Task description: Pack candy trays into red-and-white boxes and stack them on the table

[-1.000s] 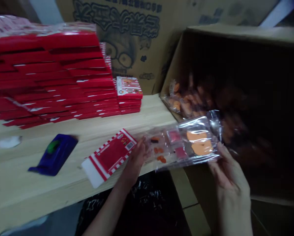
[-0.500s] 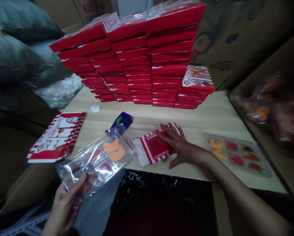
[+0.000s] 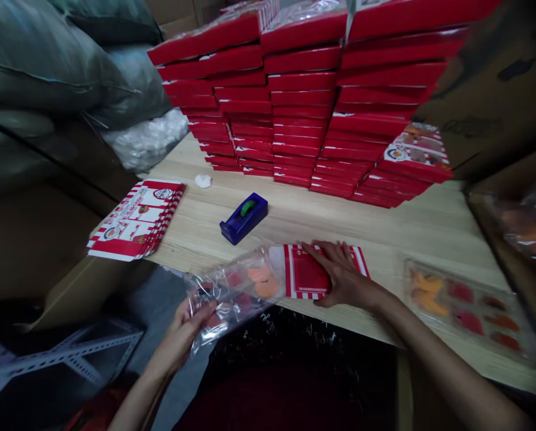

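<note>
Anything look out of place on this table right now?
A small white wad lies by itself on the wooden tabletop, just in front of the stacked red boxes. It matches nothing else there, so it looks stray; I cannot tell what it is.

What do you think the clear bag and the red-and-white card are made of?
The clear bag in the left hand looks like thin glossy plastic film: it creases and glares. The red-and-white card under the right hand seems printed paperboard, lying flat; any coating is unclear.
</note>
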{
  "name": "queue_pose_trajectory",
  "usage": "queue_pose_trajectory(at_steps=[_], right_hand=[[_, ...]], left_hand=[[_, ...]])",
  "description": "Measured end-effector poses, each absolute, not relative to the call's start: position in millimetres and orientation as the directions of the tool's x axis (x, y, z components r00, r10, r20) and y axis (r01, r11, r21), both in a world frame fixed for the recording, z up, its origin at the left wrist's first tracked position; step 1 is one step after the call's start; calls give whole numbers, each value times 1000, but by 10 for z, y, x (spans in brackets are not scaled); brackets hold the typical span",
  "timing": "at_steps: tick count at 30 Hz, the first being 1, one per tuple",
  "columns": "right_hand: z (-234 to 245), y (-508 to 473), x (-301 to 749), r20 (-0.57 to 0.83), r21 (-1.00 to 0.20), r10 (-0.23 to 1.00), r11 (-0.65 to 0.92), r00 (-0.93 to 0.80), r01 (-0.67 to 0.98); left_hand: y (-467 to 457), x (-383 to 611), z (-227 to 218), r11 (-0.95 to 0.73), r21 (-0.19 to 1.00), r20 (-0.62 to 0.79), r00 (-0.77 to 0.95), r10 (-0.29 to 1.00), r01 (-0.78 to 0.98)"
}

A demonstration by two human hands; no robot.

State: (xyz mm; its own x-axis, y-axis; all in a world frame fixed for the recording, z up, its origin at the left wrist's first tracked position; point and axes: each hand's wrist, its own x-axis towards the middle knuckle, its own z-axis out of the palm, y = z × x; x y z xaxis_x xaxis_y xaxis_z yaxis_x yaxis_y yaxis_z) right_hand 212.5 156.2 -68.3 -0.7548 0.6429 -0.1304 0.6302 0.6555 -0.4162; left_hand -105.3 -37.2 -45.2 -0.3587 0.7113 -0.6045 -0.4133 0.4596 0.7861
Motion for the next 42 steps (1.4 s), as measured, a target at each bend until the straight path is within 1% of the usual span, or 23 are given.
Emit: queue_pose_trajectory(at_steps=[6,8,10,16,20,23,27,29,31,34,36,42], right_hand=[[-687,1517,2122,-133,-397,638,667,-758,631],[-686,1505,2128,-133,-385,632,677,-763,628],[-684,1494,2137,-140,-374,623,686,-769,624],[-692,1499,2180,-149,-377,639,669,-755,640],[-715,1499,2198,-143,-379,663,649,-734,660],[-749,1493,2198,-116,-382,695,629,-710,677],[-775,1507,2211,-109,-387,715,609,-690,692],[-764,1519,2224,-121,-387,700,620,-704,683],[-743,1527,2236,-129,-389,673,641,-728,662],[-718,1524,2246,-126,-394,639,670,-759,629],[-714,1520,2252,-122,-391,634,676,-763,625],[-727,1527,2301,-153,-396,596,694,-788,602]], left_hand=[[-103,-1319,-401,565,788,-598,-87,796,-246],[2,-1356,-377,600,777,-608,20,793,-190],[96,-1370,-378,629,759,-625,83,776,-169],[244,-1308,-481,659,709,-672,45,740,-252],[231,-1164,-504,568,777,-590,1,807,-273],[192,-1079,-513,493,817,-539,-93,837,-298],[126,-1191,-475,470,821,-559,-288,778,-323],[122,-1326,-411,473,828,-556,-329,763,-300],[154,-1452,-332,501,827,-561,-304,770,-256],[269,-1547,-244,556,816,-577,-155,802,-160],[371,-1550,-227,568,816,-577,-94,812,-105],[606,-1521,-296,549,831,-556,-116,823,-86]])
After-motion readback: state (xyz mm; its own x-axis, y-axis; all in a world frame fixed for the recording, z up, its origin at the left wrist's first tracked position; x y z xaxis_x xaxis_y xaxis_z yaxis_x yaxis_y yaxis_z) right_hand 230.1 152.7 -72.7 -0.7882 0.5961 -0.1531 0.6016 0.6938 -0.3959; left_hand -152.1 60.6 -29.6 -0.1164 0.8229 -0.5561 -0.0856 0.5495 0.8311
